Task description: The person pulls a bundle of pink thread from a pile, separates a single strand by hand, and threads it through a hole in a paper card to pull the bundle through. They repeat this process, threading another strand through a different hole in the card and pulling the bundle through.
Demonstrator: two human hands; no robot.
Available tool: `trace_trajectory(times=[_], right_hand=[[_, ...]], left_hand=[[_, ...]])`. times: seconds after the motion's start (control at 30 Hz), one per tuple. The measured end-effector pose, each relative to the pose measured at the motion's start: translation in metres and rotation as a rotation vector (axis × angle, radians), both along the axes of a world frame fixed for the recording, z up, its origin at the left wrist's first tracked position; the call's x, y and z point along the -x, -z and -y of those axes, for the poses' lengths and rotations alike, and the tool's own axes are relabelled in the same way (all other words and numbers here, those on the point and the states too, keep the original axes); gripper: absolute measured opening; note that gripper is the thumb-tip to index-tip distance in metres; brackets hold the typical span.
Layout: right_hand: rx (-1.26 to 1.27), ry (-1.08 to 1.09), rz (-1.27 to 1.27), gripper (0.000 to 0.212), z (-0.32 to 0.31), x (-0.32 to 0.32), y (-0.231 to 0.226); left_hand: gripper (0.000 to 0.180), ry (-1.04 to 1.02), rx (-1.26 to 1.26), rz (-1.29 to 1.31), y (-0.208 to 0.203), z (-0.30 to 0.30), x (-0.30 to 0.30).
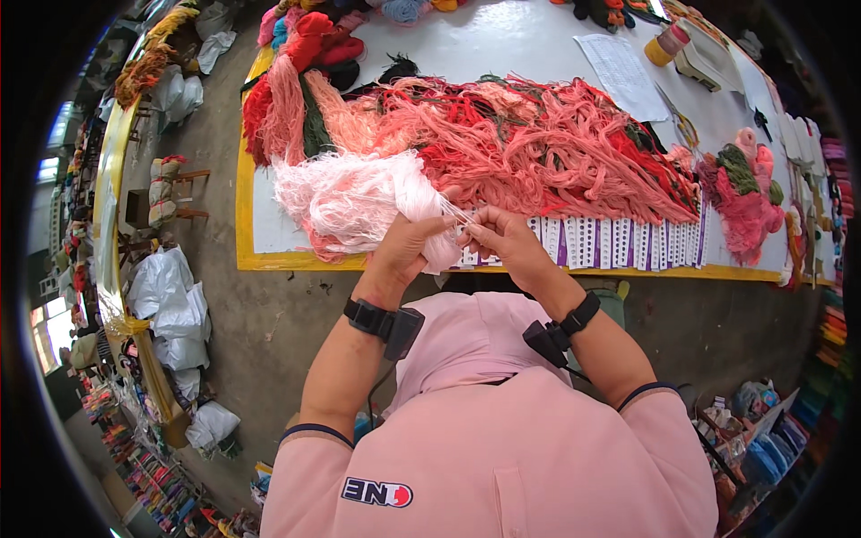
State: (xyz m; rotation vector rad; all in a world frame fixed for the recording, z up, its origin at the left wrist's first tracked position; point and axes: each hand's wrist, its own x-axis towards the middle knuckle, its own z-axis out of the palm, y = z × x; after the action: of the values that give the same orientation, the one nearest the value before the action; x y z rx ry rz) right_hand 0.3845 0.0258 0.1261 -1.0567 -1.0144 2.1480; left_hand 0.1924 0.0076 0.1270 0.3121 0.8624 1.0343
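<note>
A fluffy hank of pale pink thread lies at the table's front left. My left hand is closed on this hank at its right end, where the strands gather into a smooth bundle. Just right of it, my right hand pinches a few thin pale strands pulled out from the hank. The strands run taut across the small gap between the hands. Behind both hands spreads a tangled heap of coral, red and dark green thread. White cards with punched holes stick out from under its front edge.
The white table has a yellow edge. Scissors, a paper sheet, a thread cone and pink-green skeins lie at the right. Red skeins sit at the back left. White bags stand left of the aisle.
</note>
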Motion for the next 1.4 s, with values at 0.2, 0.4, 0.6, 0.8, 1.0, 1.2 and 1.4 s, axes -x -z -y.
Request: trace_trajectory(times=[0.2,0.4,0.6,0.8,1.0,1.2,1.4], right_hand=[[-0.027,0.018,-0.021,0.009,0.001,0.007,0.001],[-0.020,0.050,0.012,0.008,0.001,0.008,-0.005],[-0.097,0.041,0.039,0.014,0.002,0.020,-0.002],[0.075,0.091,0.011,0.015,-0.004,0.011,0.001],[0.007,0.044,0.020,0.015,-0.001,0.017,0.003],[-0.066,0.002,0.049,0.015,0.001,0.017,0.003],[-0.033,0.005,0.024,0.016,0.002,0.012,0.001]], left_hand=[[0.058,-0.015,0.008,0.032,-0.001,0.000,0.002],[0.058,-0.010,-0.009,0.009,-0.007,0.003,0.004],[0.055,-0.005,-0.004,-0.007,-0.011,0.001,0.002],[0.051,-0.082,-0.006,-0.026,-0.008,0.000,0.002],[0.049,-0.109,0.068,-0.015,-0.004,0.000,0.000],[0.048,-0.104,0.078,-0.007,-0.004,-0.002,-0.001],[0.056,0.008,0.003,-0.038,-0.009,-0.002,0.006]])
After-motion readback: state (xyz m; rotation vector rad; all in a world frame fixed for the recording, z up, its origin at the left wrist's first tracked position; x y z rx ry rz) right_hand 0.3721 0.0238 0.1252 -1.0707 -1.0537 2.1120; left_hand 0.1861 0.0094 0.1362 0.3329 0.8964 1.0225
